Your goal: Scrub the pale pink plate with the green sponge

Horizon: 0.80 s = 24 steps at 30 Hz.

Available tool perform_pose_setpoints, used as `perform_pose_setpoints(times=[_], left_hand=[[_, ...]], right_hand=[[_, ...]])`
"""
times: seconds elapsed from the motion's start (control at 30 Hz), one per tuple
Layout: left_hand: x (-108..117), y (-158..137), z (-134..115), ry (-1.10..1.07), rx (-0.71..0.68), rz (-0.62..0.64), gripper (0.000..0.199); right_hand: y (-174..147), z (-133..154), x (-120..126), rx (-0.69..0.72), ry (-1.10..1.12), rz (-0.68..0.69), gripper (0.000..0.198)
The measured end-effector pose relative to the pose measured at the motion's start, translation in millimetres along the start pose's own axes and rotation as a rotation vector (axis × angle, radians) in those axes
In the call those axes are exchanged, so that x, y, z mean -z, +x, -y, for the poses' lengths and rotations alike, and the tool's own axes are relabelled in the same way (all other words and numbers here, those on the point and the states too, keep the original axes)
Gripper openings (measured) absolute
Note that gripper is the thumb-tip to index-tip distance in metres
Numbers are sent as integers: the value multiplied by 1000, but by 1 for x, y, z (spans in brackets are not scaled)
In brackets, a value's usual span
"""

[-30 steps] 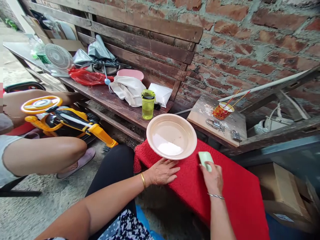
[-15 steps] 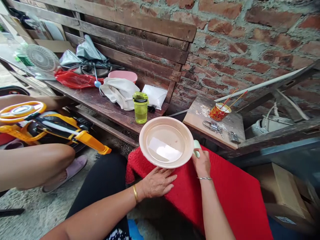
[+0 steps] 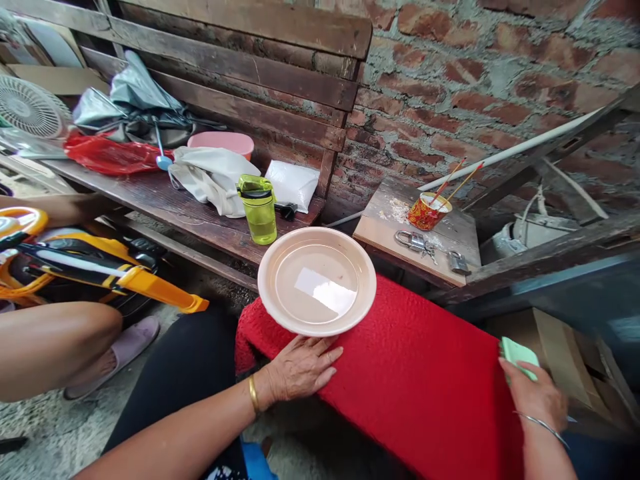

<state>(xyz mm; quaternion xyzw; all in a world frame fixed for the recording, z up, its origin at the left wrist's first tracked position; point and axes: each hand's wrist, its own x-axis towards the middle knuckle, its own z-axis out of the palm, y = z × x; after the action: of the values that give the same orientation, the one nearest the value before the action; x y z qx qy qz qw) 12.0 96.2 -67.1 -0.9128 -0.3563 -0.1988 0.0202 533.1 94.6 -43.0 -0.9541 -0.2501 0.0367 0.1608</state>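
A round beige plastic plate (image 3: pixel 317 280) is seen at the far left end of the red-cloth-covered tabletop (image 3: pixel 420 373), its rim overhanging the edge slightly. A wide stretch of bare red cloth lies open between the plate and the right edge. The left hand (image 3: pixel 300 365) is laid flat, fingers spread, on the cloth just below the plate's near rim, perhaps touching it. The right hand (image 3: pixel 536 393) is held at the tabletop's right edge, closed around a pale green rectangular block (image 3: pixel 517 353), well apart from the plate.
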Motion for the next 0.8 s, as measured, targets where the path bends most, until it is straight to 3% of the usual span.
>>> perform_pose_setpoints(times=[0.07,0.1,0.27,0.33,0.43,0.53,0.7,0.8], left_hand=[[-1,0,0,-2,-1,0,37],[-1,1,0,-3,1,-4,37],[-7,0,3,-6,-2,-35,36],[-9,0,5,-6,-5,-26,36],[-11,0,6,-6,1,-2,37],[-12,0,6,-11,8,8,37],[-11,1,4,-17,10,-3,36],[-11,1,4,-20,15,-6,35]], right_hand=[[-11,-1,7,-53,-22,-48,68],[-24,9,7,-12,9,-54,69],[-139,113,-29,485,373,71,62],[-179,150,-45,630,403,172,54],[-197,167,-57,761,318,226,44],[-160,129,-50,670,253,155,45],[-61,-4,-6,210,104,46,61],[-40,-55,19,-4,-6,-49,70]])
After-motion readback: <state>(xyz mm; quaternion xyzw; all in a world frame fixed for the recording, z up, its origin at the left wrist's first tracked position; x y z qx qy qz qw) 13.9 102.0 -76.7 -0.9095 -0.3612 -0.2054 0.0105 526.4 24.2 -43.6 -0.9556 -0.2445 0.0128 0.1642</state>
